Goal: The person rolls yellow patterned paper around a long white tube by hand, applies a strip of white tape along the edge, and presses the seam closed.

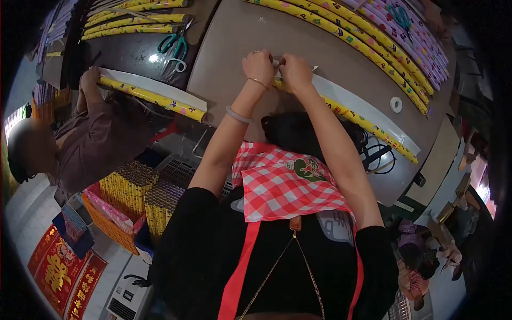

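Note:
A roll of yellow patterned wrapping paper point(368, 125) lies across the near part of the table, its loose white-backed edge lifted along the far side. My left hand point(258, 65) is closed in a pinch near the left end of this roll. Close beside it my right hand point(296, 73) is also pinched, its wrist over the paper. A small whitish piece shows between the fingertips, too small to name, and another pale scrap sticks out right of my right hand. A white tape roll point(395, 104) lies on the table to the right.
Yellow rolls point(341, 34) and purple rolls point(421, 50) lie at the back right, with green-handled scissors point(400, 18) on them. At left a co-worker point(101, 133) handles another yellow roll point(154, 98) near scissors point(173, 47). An orange crate point(109, 226) stands below, near bundled rolls.

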Demonstrator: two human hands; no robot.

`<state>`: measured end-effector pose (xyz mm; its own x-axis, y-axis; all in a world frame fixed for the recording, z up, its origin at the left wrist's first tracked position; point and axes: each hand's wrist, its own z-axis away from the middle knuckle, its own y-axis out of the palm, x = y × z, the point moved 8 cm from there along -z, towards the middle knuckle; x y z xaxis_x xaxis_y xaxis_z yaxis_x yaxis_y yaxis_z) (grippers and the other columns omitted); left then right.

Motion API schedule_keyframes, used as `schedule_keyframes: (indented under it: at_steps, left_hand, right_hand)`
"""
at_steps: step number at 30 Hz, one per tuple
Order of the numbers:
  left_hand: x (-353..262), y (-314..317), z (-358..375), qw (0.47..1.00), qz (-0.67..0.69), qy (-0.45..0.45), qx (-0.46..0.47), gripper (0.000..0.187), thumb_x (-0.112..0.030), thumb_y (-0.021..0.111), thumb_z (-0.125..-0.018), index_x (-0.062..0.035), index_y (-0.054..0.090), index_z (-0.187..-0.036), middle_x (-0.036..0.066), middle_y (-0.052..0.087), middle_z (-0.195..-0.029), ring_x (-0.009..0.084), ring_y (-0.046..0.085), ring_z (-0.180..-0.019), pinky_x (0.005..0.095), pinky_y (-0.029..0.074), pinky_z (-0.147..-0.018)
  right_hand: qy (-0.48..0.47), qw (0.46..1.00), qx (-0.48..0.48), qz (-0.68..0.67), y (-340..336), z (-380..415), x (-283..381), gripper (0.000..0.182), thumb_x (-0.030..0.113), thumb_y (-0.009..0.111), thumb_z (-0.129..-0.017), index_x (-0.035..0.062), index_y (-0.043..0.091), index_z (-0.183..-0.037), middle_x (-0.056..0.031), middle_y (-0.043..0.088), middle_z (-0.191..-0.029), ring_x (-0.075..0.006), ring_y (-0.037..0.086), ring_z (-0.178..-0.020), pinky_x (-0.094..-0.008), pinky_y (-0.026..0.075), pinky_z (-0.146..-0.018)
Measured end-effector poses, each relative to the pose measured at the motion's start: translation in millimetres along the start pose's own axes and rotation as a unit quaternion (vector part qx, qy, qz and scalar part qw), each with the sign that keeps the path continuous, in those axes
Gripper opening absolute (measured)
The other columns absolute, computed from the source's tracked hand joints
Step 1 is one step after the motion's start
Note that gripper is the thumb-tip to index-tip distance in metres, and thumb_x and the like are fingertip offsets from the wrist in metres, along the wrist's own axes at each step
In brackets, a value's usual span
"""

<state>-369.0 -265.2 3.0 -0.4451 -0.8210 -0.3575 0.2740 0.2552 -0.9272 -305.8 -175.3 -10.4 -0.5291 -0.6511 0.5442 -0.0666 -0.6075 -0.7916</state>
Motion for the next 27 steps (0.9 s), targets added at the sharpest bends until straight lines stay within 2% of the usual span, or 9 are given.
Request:
schedule_keyframes:
  at_steps: [2,7,9,13,15,18,21,25,27]
  left_hand:
    - [3.7,3.1,-2.0,0.999,0.012,-0.032,0.037,0.014,-0.02,0.069,-0.059,-0.012,0.062,-0.069,0.008,0.062,-0.074,0.0257,0.058,-0.078,0.0378,0.043,-0.066]
    - [5.2,7.8,-5.1,0.998,-0.008,-0.043,0.045,0.015,-0.02,0.069,-0.058,-0.0125,0.064,-0.07,0.008,0.062,-0.073,0.0254,0.06,-0.076,0.0375,0.044,-0.066]
    - [4.5,5.4,-3.8,0.998,-0.008,-0.048,0.039,0.014,-0.02,0.069,-0.058,-0.0127,0.064,-0.069,0.008,0.062,-0.073,0.0252,0.06,-0.075,0.0372,0.045,-0.066]
    - [4.4,1.9,-1.9,0.998,0.0,-0.047,0.035,0.013,-0.021,0.068,-0.059,-0.0131,0.064,-0.068,0.007,0.062,-0.07,0.0245,0.06,-0.074,0.0366,0.045,-0.064]
    - [6.8,3.4,-2.1,0.998,0.007,-0.05,0.038,0.012,-0.021,0.067,-0.059,-0.0134,0.064,-0.068,0.007,0.062,-0.07,0.0243,0.06,-0.073,0.0366,0.045,-0.064]
    - [11.0,7.7,-2.9,0.999,0.014,-0.042,0.027,0.013,-0.022,0.069,-0.059,-0.0138,0.064,-0.067,0.007,0.062,-0.069,0.0245,0.06,-0.071,0.0368,0.045,-0.063]
    - [11.3,5.3,-1.4,0.998,0.046,-0.036,0.008,0.015,-0.024,0.072,-0.058,-0.0132,0.064,-0.066,0.008,0.061,-0.067,0.0252,0.06,-0.068,0.0364,0.045,-0.062]
    - [14.4,8.1,-2.0,0.998,0.052,-0.024,-0.002,0.018,-0.025,0.073,-0.058,-0.0123,0.064,-0.066,0.009,0.061,-0.065,0.026,0.06,-0.066,0.0358,0.045,-0.061]
    - [12.8,6.9,-3.2,0.998,0.059,-0.02,-0.001,0.017,-0.025,0.073,-0.058,-0.0121,0.064,-0.066,0.009,0.061,-0.064,0.0261,0.06,-0.066,0.0358,0.046,-0.061]
  right_hand:
    - [-0.005,1.0,0.0,-0.007,-0.5,0.0,-1.5,0.016,0.017,0.055,-0.073,0.0082,0.062,-0.084,-0.0143,0.062,-0.082,-0.0331,0.058,-0.077,-0.041,0.047,-0.067]
    - [-0.032,0.997,0.017,-0.068,-15.7,10.6,-4.1,0.017,0.02,0.056,-0.076,0.0072,0.062,-0.084,-0.0137,0.062,-0.08,-0.0312,0.059,-0.073,-0.0385,0.047,-0.065]
    - [0.014,0.986,0.059,-0.155,-25.2,15.6,-16.5,0.017,0.02,0.056,-0.078,0.0066,0.062,-0.086,-0.0121,0.063,-0.076,-0.0282,0.06,-0.069,-0.0363,0.047,-0.062]
    - [0.012,0.992,0.011,-0.125,-55.9,24.2,-40.2,0.016,0.018,0.054,-0.08,0.0086,0.061,-0.091,-0.0089,0.06,-0.075,-0.0251,0.059,-0.07,-0.0351,0.046,-0.062]
    - [-0.071,0.996,-0.01,-0.056,-67.2,26.7,-33.8,0.018,0.023,0.053,-0.08,0.0152,0.062,-0.095,-0.0098,0.056,-0.084,-0.0286,0.057,-0.077,-0.0382,0.045,-0.065]
    - [-0.104,0.993,0.012,-0.056,-54.1,22.6,-42.0,0.017,0.023,0.054,-0.08,0.0162,0.061,-0.093,-0.0099,0.05,-0.088,-0.0282,0.055,-0.082,-0.039,0.045,-0.067]
    - [-0.061,0.997,0.049,0.001,-51.0,21.3,-44.0,0.015,0.024,0.055,-0.08,0.0138,0.061,-0.089,-0.0104,0.051,-0.09,-0.029,0.054,-0.084,-0.0393,0.045,-0.068]
    - [-0.056,0.998,0.038,0.002,-58.6,22.9,-76.3,0.014,0.022,0.055,-0.079,0.0114,0.06,-0.086,-0.0106,0.051,-0.09,-0.03,0.054,-0.084,-0.0397,0.045,-0.069]
    - [0.009,0.997,0.045,0.055,-83.6,31.5,-117.2,0.016,0.022,0.056,-0.078,0.0088,0.06,-0.086,-0.0119,0.054,-0.089,-0.0307,0.054,-0.084,-0.0388,0.045,-0.069]
